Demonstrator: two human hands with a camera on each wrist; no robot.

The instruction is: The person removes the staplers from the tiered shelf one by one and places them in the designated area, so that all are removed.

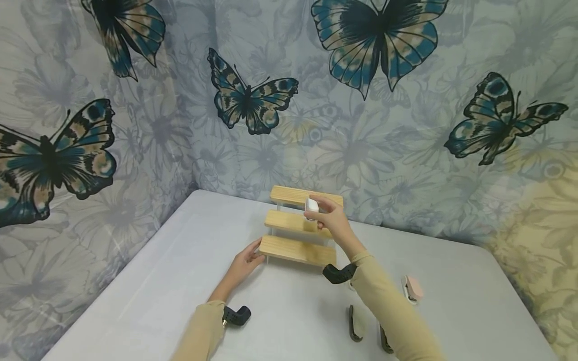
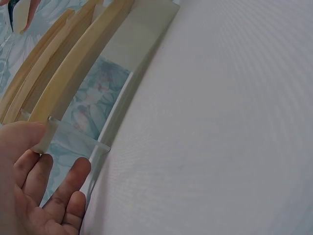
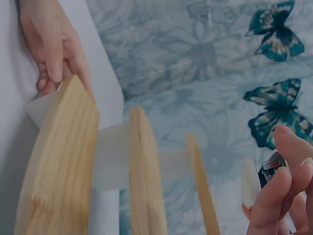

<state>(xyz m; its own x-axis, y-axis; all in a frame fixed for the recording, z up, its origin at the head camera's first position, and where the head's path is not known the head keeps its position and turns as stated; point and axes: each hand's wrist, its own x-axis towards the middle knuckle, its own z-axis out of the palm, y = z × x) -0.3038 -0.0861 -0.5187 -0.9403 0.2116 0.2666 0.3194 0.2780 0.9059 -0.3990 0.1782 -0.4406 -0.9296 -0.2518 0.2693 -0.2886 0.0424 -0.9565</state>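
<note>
A: Head view first. Right hand [image 1: 331, 220] pinches a small white clip [image 1: 311, 204] between thumb and fingers, over the top step of the rack [image 1: 298, 249], which sits near the table's [image 1: 135, 291] far edge. Left hand [image 1: 246, 260] rests at the rack's 9 o'clock, fingers against the end of the bottom step.

B: How would the clip handle?

A: My guess is light and rigid, smooth plastic, so a bit slippery. A pinch on its flat sides, as now, looks right. More clips [image 1: 413, 289] lie on the table at about 4 o'clock from the rack, one pink, others darker.

B: Left wrist view?

A: Left hand's fingers [image 2: 36, 186] lie nearly straight against the rack's clear side panel [image 2: 73, 139], touching rather than grasping. The panel looks like thin acrylic, probably brittle; the wooden steps [image 2: 73, 73] seem stiff and a safer place to hold.

B: Right wrist view?

A: The fingers [image 3: 281, 196] curl round the clip [image 3: 250, 183], with a metal spring part showing beside it. The three steps stand edge-on at 9 o'clock of the fingers, and the other hand [image 3: 54, 44] is at the far end.

B: Any writing?

A: None readable in any view, only butterfly-print cloth [image 1: 253, 100] behind.
</note>
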